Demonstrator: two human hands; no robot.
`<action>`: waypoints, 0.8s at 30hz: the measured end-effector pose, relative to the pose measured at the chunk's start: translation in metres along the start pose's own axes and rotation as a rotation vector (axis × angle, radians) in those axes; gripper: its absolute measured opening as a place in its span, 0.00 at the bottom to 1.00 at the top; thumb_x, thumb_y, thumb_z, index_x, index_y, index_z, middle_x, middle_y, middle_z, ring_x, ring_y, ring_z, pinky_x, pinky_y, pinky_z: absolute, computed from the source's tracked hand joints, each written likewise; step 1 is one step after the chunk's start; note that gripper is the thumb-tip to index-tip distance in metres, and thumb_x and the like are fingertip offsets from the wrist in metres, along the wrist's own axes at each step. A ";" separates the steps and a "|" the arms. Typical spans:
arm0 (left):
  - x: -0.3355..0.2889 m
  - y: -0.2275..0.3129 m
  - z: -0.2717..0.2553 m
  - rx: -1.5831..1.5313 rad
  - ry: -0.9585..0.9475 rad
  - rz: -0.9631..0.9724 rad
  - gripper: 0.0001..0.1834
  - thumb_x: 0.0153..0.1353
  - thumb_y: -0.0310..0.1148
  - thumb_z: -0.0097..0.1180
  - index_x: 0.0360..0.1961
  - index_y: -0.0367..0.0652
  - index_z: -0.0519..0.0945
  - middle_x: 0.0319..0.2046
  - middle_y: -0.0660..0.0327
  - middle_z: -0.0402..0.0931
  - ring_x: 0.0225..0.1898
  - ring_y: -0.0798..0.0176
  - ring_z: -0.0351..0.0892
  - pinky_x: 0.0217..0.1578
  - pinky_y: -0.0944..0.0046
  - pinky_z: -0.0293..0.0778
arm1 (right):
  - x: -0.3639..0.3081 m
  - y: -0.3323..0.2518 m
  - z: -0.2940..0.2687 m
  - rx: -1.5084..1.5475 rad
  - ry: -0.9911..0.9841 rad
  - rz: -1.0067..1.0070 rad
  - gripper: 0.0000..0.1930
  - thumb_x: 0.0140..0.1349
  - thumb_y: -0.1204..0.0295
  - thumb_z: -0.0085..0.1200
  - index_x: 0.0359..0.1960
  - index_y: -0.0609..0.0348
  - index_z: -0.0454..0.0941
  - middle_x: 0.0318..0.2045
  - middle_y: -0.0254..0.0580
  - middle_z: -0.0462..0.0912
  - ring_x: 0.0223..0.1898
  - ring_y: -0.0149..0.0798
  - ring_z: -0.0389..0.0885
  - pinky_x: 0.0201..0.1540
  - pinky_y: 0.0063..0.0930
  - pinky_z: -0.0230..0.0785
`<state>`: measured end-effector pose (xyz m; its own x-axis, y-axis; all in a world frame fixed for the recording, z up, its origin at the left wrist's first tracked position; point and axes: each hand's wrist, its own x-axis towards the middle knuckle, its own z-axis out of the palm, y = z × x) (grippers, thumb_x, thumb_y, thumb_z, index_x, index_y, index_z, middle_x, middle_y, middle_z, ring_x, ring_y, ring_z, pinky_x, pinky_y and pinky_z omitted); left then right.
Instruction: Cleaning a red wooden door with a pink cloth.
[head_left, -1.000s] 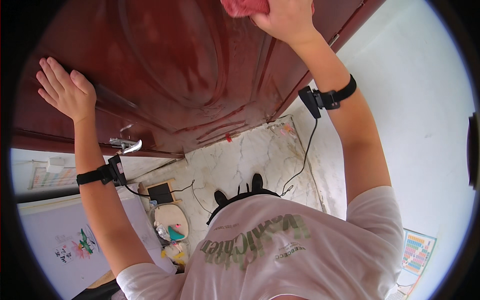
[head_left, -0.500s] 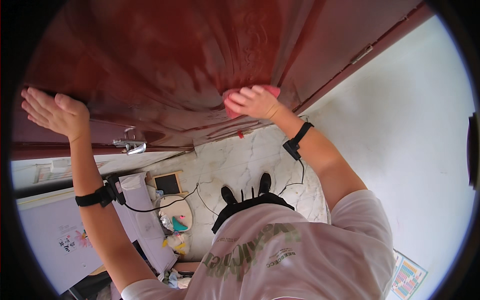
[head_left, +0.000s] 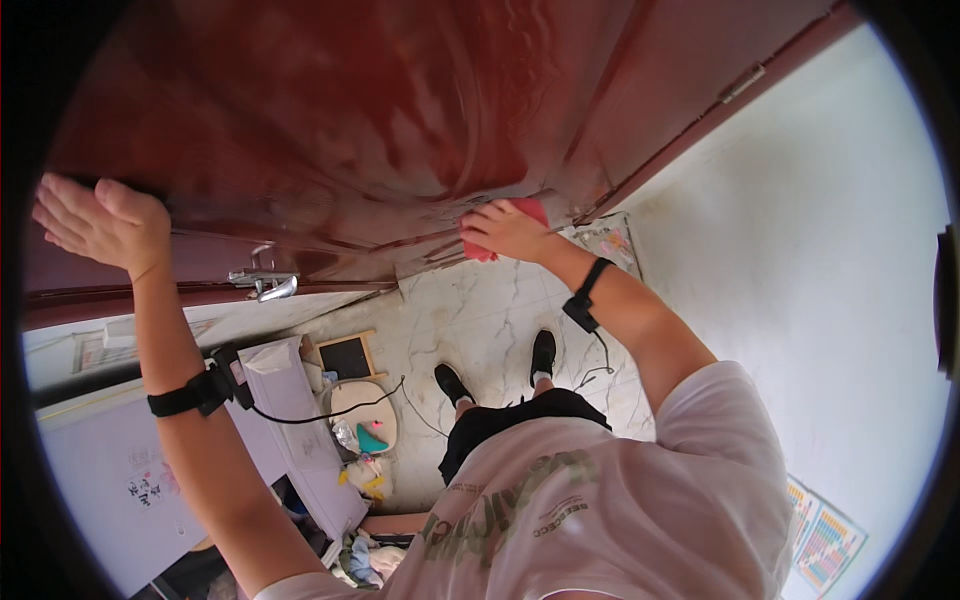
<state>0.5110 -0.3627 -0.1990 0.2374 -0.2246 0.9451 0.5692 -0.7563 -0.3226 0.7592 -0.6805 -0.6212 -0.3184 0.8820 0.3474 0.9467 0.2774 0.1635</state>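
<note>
A glossy dark red door [head_left: 330, 110] with moulded panels fills the upper part of the view. My right hand [head_left: 508, 231] presses a pink-red cloth [head_left: 531, 210] against the lower part of its surface, fingers over the cloth. At the door's left side, my left hand [head_left: 105, 225] is raised with fingers stretched out and holds nothing; its palm lies along the door's edge area. Below and right of that hand is a silver door handle [head_left: 268, 283]. Each forearm wears a black strap with a small device and a cable.
A white wall [head_left: 800, 250] stands on the right, beside a door hinge [head_left: 742, 84]. The marble-patterned floor [head_left: 480, 320] lies below, with my black shoes on it. On the left are a pale lilac cabinet [head_left: 310, 465], a small framed blackboard [head_left: 346, 359] and a round stool [head_left: 378, 400] holding small items.
My right hand and the cloth have moved slightly down and to the right along the door. My left hand stays nearly in place. My feet now stand farther apart.
</note>
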 end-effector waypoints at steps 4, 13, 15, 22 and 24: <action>-0.002 0.006 0.008 -0.032 0.062 -0.020 0.36 0.80 0.50 0.38 0.78 0.38 0.71 0.79 0.47 0.67 0.82 0.37 0.58 0.81 0.35 0.45 | -0.019 0.009 -0.095 0.180 0.291 0.551 0.30 0.55 0.72 0.67 0.64 0.49 0.79 0.62 0.40 0.78 0.65 0.52 0.72 0.67 0.49 0.65; -0.002 0.004 0.015 -0.086 0.156 -0.066 0.31 0.77 0.48 0.43 0.75 0.50 0.77 0.76 0.62 0.74 0.77 0.49 0.68 0.76 0.34 0.54 | 0.063 0.061 -0.232 0.697 1.525 1.059 0.22 0.65 0.85 0.51 0.62 0.72 0.69 0.60 0.57 0.80 0.60 0.50 0.82 0.66 0.45 0.74; 0.004 0.011 0.016 -0.118 0.179 -0.075 0.31 0.78 0.49 0.43 0.75 0.49 0.77 0.76 0.61 0.74 0.76 0.48 0.70 0.76 0.35 0.52 | 0.074 0.084 -0.201 0.516 1.672 1.054 0.21 0.66 0.87 0.46 0.61 0.72 0.67 0.58 0.58 0.81 0.53 0.45 0.87 0.61 0.40 0.78; -0.002 -0.004 0.021 -0.012 0.164 -0.023 0.28 0.76 0.48 0.46 0.71 0.51 0.80 0.69 0.64 0.79 0.71 0.49 0.73 0.69 0.33 0.63 | 0.135 0.031 -0.083 0.240 1.689 1.511 0.31 0.64 0.80 0.48 0.70 0.73 0.62 0.66 0.65 0.74 0.66 0.56 0.78 0.75 0.49 0.63; -0.005 -0.022 0.022 0.179 0.093 0.104 0.24 0.74 0.47 0.49 0.63 0.50 0.85 0.58 0.64 0.85 0.60 0.50 0.81 0.64 0.37 0.68 | 0.150 0.010 -0.051 0.362 1.831 1.535 0.31 0.65 0.78 0.48 0.71 0.74 0.63 0.65 0.65 0.76 0.70 0.57 0.75 0.78 0.49 0.58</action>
<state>0.5143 -0.3312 -0.1977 0.2326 -0.3575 0.9045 0.6785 -0.6066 -0.4143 0.7183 -0.5653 -0.5209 0.7964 -0.5817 0.1655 0.3579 0.2326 -0.9043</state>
